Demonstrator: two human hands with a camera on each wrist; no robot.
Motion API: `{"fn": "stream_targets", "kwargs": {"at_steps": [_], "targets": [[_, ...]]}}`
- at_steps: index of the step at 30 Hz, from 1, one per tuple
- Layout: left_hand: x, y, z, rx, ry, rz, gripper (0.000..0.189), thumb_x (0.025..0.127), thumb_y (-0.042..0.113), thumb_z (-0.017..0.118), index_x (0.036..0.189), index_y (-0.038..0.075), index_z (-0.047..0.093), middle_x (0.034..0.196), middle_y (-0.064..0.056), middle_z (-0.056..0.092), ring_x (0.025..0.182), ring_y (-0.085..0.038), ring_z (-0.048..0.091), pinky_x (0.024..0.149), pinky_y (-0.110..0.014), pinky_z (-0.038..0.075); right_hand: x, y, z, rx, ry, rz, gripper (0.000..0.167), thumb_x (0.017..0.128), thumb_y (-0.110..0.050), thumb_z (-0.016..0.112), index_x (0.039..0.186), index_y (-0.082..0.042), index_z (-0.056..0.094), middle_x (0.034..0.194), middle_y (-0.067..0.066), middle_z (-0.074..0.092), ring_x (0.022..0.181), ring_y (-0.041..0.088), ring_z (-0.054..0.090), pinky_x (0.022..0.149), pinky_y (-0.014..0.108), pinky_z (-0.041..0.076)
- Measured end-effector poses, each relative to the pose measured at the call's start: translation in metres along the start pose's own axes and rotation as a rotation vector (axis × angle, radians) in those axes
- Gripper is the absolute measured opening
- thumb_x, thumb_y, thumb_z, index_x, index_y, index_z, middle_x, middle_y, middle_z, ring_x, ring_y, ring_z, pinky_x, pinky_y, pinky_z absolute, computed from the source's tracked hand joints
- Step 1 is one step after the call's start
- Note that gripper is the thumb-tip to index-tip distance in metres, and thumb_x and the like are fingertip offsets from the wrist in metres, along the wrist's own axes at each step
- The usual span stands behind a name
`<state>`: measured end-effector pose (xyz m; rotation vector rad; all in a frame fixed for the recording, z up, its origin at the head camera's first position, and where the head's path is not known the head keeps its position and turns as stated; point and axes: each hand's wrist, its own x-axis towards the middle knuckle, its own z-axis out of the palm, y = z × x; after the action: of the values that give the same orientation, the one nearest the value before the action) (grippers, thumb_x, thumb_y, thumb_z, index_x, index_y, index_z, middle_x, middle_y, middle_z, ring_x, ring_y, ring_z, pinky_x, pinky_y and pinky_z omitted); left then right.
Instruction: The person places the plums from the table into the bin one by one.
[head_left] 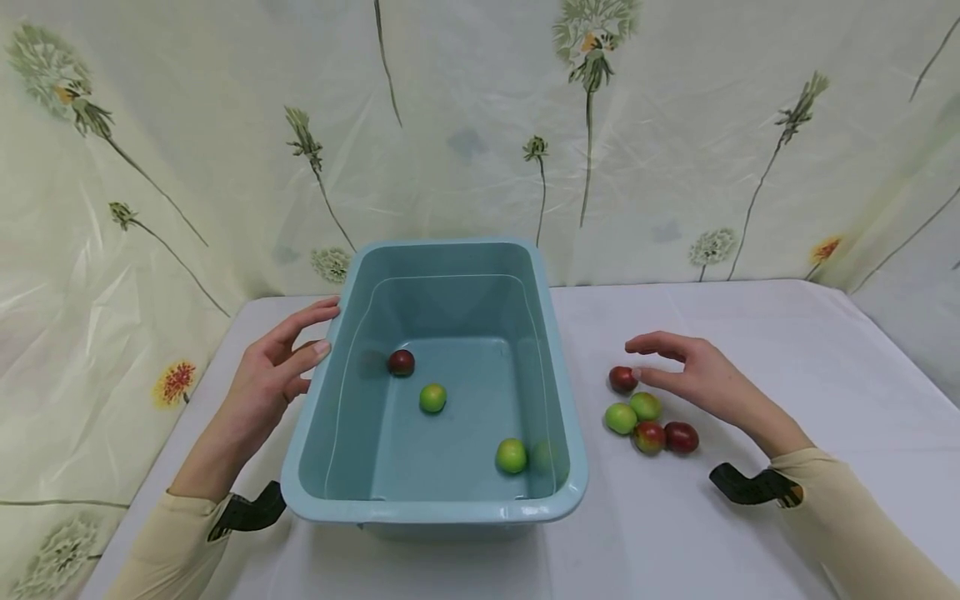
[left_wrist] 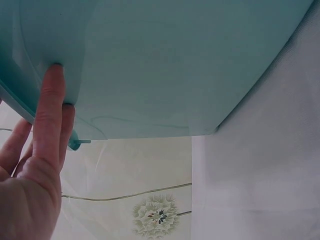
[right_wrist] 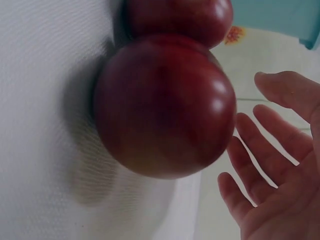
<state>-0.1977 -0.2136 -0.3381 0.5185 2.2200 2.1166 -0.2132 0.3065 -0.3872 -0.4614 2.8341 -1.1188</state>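
A blue-green plastic basin [head_left: 433, 510] stands on the table, holding a dark red fruit [head_left: 401, 362] and two green ones [head_left: 432, 398]. My left hand [head_left: 262, 379] touches the basin's left side, its fairly straight fingers [left_wrist: 49, 115] against the outer wall by the rim. To the right of the basin, my right hand [head_left: 701, 379] hovers with fingers spread, the thumb tip right beside a small red plum-like fruit [head_left: 622, 380]. Below that hand lie two green fruits [head_left: 621, 418] and two reddish ones [head_left: 682, 437]. In the right wrist view a large dark red fruit [right_wrist: 165, 107] partly hides another.
A white cloth [head_left: 750, 333] covers the table. Behind and to the left hangs a pale curtain [head_left: 465, 125] printed with dandelions. Black wrist straps [head_left: 753, 485] jut out below both hands.
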Motion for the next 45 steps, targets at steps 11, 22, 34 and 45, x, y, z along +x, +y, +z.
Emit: {"fn": "stream_targets", "kwargs": {"at_steps": [11, 22, 34, 45], "targets": [[0.000, 0.001, 0.000, -0.004, -0.008, 0.001, 0.039, 0.102, 0.015, 0.053, 0.141, 0.011, 0.052, 0.151, -0.004, 0.039, 0.105, -0.021, 0.064, 0.075, -0.041, 0.059, 0.003, 0.003, 0.004, -0.041, -0.035, 0.025, 0.038, 0.095, -0.029, 0.067, 0.128, -0.010, 0.063, 0.129, 0.011, 0.061, 0.127, 0.037, 0.047, 0.101, 0.065, 0.038], [0.000, 0.001, 0.000, -0.008, -0.008, 0.001, 0.039, 0.102, 0.014, 0.053, 0.141, 0.010, 0.052, 0.151, -0.005, 0.039, 0.105, -0.021, 0.065, 0.075, -0.041, 0.058, 0.006, 0.010, 0.007, -0.043, -0.082, 0.028, 0.037, 0.094, -0.032, 0.068, 0.125, -0.013, 0.065, 0.124, 0.009, 0.064, 0.124, 0.035, 0.050, 0.100, 0.062, 0.040], [-0.001, 0.001, -0.001, -0.038, -0.012, 0.002, 0.039, 0.102, 0.011, 0.052, 0.141, 0.007, 0.051, 0.151, -0.005, 0.039, 0.106, -0.020, 0.064, 0.073, -0.038, 0.059, 0.010, 0.011, 0.009, -0.039, -0.122, 0.046, 0.035, 0.093, -0.025, 0.069, 0.125, -0.012, 0.065, 0.120, 0.008, 0.066, 0.125, 0.037, 0.050, 0.104, 0.064, 0.034], [-0.001, 0.001, 0.000, -0.026, -0.009, -0.004, 0.039, 0.102, 0.013, 0.053, 0.141, 0.009, 0.051, 0.151, -0.005, 0.038, 0.107, -0.021, 0.064, 0.074, -0.039, 0.059, 0.010, 0.010, 0.009, -0.044, -0.103, 0.029, 0.035, 0.093, -0.025, 0.069, 0.125, -0.011, 0.065, 0.120, 0.009, 0.066, 0.123, 0.036, 0.052, 0.101, 0.061, 0.039]]}}
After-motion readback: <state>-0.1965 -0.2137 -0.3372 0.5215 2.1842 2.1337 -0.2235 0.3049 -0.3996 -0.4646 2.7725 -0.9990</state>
